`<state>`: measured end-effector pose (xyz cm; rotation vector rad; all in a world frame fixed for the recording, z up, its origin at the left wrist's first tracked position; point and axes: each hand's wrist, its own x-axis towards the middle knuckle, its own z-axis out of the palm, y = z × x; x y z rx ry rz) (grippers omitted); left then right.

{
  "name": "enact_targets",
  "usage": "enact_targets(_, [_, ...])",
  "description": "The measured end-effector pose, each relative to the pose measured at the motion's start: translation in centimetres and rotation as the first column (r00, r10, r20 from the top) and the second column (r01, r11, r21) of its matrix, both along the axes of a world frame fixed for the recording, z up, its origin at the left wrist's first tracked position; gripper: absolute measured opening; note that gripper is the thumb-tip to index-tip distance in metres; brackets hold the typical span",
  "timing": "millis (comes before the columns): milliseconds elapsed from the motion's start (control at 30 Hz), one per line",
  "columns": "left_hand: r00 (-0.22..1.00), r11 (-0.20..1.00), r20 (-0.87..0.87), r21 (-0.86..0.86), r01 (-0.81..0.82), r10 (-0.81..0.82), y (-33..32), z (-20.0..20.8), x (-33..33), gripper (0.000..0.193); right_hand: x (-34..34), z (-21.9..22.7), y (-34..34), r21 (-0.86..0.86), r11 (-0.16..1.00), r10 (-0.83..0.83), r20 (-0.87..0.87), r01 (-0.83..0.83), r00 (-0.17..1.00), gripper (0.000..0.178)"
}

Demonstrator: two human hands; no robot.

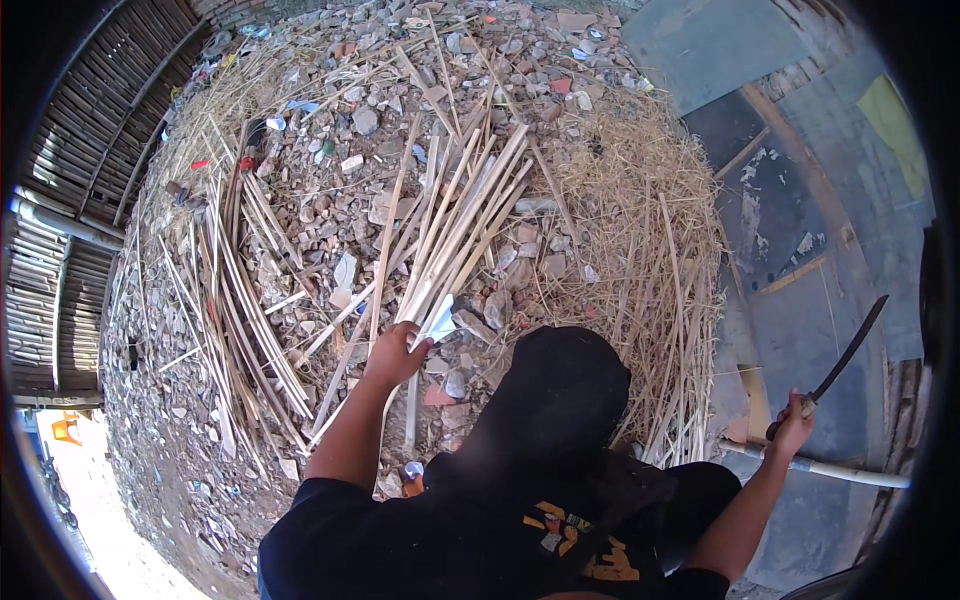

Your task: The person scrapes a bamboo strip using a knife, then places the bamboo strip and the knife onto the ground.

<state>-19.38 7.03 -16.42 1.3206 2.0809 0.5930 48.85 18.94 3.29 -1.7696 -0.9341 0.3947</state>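
Note:
My left hand (398,352) is closed at the near end of a loose bundle of pale split bamboo strips (462,225), which fans out away from me over the rubble. A white, folded-looking piece (440,318) shows beside its fingers; whether it is paper or cloth I cannot tell. Out to the right, my right hand (793,425) grips the handle of a machete (848,352). Its long dark blade points up and away, apart from the strips. Between my arms, a rounded black-clothed shape (570,385) hides part of the ground.
More long strips (235,310) lie on the stony ground at the left. Dry straw and thin shavings (640,230) spread to the right. Beyond them are grey sheets (800,300) and a white pipe (850,473). A slatted bamboo wall (90,130) borders the far left.

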Motion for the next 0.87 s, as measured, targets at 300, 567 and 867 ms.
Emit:
enact_targets(300, [0.947,0.985,0.294,-0.075,0.155,-0.127,0.0,-4.5,2.8,0.032,6.8,-4.7,-16.1,-0.299,0.879,-0.152,0.562,0.371,0.813,0.029])
enact_targets(567, [0.9,0.951,0.324,-0.006,0.31,-0.291,3.4,-6.4,4.1,0.023,4.8,-17.0,-33.5,-0.609,0.631,-0.277,0.403,0.481,0.872,0.054])
enact_targets(867, [0.913,0.926,0.16,0.028,0.376,-0.376,3.7,-11.3,-0.2,0.035,2.4,-27.7,-38.8,-0.655,0.662,-0.341,0.172,0.365,0.924,0.057])
